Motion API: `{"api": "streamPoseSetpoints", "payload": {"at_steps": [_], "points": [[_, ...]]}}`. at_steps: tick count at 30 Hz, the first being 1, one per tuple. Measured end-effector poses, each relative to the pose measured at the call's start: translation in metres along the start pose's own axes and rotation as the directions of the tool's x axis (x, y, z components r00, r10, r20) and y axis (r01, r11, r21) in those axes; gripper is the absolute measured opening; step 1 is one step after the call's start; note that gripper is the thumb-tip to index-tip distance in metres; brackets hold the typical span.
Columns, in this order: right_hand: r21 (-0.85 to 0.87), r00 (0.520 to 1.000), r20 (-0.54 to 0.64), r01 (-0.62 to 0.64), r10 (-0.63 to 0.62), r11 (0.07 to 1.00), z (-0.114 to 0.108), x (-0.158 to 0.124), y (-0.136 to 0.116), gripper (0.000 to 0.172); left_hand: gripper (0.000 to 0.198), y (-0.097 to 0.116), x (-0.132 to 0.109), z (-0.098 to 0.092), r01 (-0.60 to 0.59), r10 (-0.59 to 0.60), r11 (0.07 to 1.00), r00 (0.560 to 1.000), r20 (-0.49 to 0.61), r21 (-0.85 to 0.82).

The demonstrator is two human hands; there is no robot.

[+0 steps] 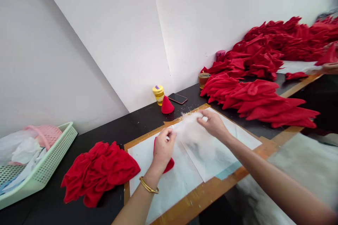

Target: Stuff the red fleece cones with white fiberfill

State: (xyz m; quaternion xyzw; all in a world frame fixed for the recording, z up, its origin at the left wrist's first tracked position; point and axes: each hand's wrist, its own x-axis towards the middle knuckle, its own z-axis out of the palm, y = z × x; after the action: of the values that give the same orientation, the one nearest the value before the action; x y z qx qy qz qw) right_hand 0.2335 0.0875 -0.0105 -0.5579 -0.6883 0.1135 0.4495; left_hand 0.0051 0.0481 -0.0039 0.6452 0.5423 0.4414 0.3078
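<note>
A blurred, see-through wad of white fluffy stuffing stretches between my two hands above the white paper sheet. My right hand pinches its far right side between thumb and fingers. At its left end my left hand has thumb and fingertips drawn together, with a bit of white showing between them. Under the left hand lies a red felt piece, mostly covered by the hand. A red felt cone stands upright beyond the paper.
Red felt pieces are heaped left of the paper and at right. A yellow-lidded cup, a phone and a glass of brown drink stand near the wall. A green basket is far left. Another person's hand shows at right.
</note>
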Motion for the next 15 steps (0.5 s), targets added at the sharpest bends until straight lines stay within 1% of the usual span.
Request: {"api": "streamPoseSetpoints", "payload": {"at_steps": [2, 3, 5, 7, 8, 10, 11, 12, 13, 15], "points": [[-0.017, 0.996, -0.070, -0.054, 0.053, 0.998, -0.017, 0.008, 0.012, 0.012, 0.012, -0.006, 0.007, -0.015, 0.024, -0.024, 0.999, 0.999, -0.032, 0.020], [-0.022, 0.994, -0.085, -0.066, 0.064, 0.998, -0.025, 0.010, 0.015, 0.014, 0.013, -0.008, 0.009, -0.019, 0.036, -0.035, 0.999, 0.999, -0.033, 0.024], [-0.014, 0.996, -0.070, -0.062, 0.061, 0.998, -0.037, 0.010, 0.016, 0.019, 0.013, -0.010, 0.012, -0.018, 0.047, -0.047, 0.999, 0.999, -0.004, 0.018], [0.020, 0.999, -0.006, -0.038, 0.038, 0.999, -0.041, 0.008, 0.010, 0.023, 0.014, -0.008, 0.012, -0.005, 0.047, -0.047, 0.999, 0.998, 0.030, -0.006], [0.044, 0.999, 0.036, -0.024, 0.023, 0.999, -0.040, 0.006, 0.006, 0.026, 0.023, -0.006, 0.011, 0.004, 0.041, -0.040, 0.999, 0.998, 0.040, -0.019], [0.096, 0.992, 0.124, -0.002, -0.010, 0.995, -0.034, 0.003, -0.002, 0.030, 0.049, 0.002, 0.009, 0.022, 0.025, -0.020, 0.997, 0.998, 0.056, -0.080], [0.120, 0.986, 0.163, 0.005, -0.024, 0.993, -0.031, 0.001, -0.005, 0.032, 0.059, 0.005, 0.008, 0.030, 0.022, -0.013, 0.990, 0.998, 0.066, -0.138], [0.143, 0.979, 0.199, 0.010, -0.038, 0.990, -0.027, 0.000, -0.008, 0.033, 0.065, 0.009, 0.008, 0.037, 0.031, -0.014, 0.976, 0.997, 0.080, -0.214], [0.163, 0.971, 0.231, 0.015, -0.053, 0.987, -0.023, -0.001, -0.011, 0.034, 0.063, 0.011, 0.009, 0.042, 0.052, -0.025, 0.954, 0.995, 0.094, -0.295], [0.195, 0.956, 0.279, 0.030, -0.085, 0.980, -0.018, -0.001, -0.015, 0.035, 0.046, 0.013, 0.012, 0.046, 0.106, -0.068, 0.902, 0.992, 0.106, -0.418]]}}
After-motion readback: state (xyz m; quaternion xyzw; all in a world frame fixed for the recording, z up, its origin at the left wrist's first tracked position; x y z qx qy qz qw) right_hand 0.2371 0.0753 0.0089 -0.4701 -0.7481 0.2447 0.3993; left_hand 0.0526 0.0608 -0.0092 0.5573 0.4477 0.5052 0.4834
